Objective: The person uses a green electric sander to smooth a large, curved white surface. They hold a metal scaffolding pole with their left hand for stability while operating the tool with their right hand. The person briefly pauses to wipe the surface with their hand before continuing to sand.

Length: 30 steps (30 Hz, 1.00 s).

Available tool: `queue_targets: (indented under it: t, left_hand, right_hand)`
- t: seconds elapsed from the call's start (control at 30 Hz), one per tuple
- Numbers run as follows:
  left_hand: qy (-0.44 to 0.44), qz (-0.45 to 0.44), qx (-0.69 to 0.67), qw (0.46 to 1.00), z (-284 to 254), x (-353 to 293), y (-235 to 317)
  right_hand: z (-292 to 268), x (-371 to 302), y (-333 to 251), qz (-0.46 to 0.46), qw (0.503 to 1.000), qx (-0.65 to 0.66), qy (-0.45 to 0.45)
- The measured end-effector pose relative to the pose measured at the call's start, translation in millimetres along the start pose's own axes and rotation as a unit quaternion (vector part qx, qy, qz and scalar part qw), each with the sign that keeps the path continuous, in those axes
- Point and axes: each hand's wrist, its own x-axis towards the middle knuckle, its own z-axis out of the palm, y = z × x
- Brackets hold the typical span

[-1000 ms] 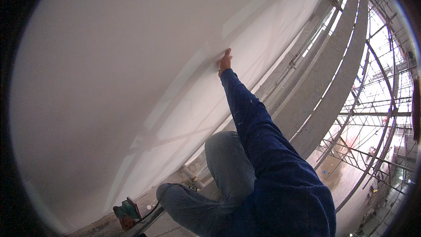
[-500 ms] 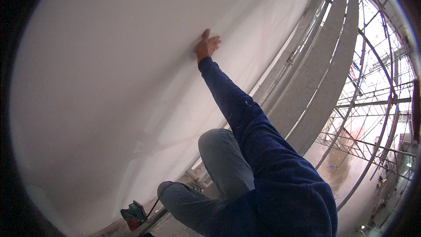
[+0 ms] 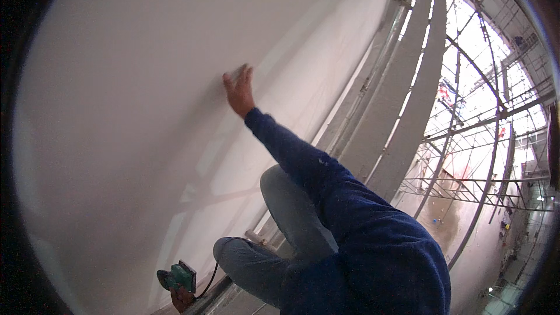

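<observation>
My right hand (image 3: pixel 239 92) reaches out in a dark blue sleeve, fingers spread against the pale wall (image 3: pixel 116 81); nothing is in it. At the lower left, my left hand (image 3: pixel 182 299) is closed around a green electric sander (image 3: pixel 179 278) with a dark flat pad. A black cord (image 3: pixel 210 280) runs from the sander toward my knee. The sander is beside the lower part of the wall, its pad turned away from the surface. Most of my left arm is hidden.
My bent knees (image 3: pixel 291 198) are close to the wall. Long grey planks (image 3: pixel 385 105) run along the right, with narrow gaps between them. Beyond them stand metal scaffolding poles (image 3: pixel 490 169) in front of bright openings, with ground far below.
My right hand has moved left and down along the wall. The sander has risen slightly and turned, and more of it shows. The view has shifted a little.
</observation>
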Motion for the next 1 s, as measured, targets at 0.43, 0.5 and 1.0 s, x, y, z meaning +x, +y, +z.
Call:
queue_targets:
  t: [0.43, 0.5, 1.0]
  left_hand:
    - [0.16, -0.012, 0.223, 0.962, 82, 44, 19]
    - [0.121, -0.026, 0.33, 0.936, 106, 53, 16]
    - [0.037, -0.145, 0.278, 0.949, 160, 76, -15]
  right_hand:
    - [65, -349, -125, -0.057, 0.877, 0.019, -0.476]
    - [68, -358, -134, -0.061, 0.876, 0.035, -0.478]
    - [71, -366, -111, -0.001, 0.926, 0.022, -0.378]
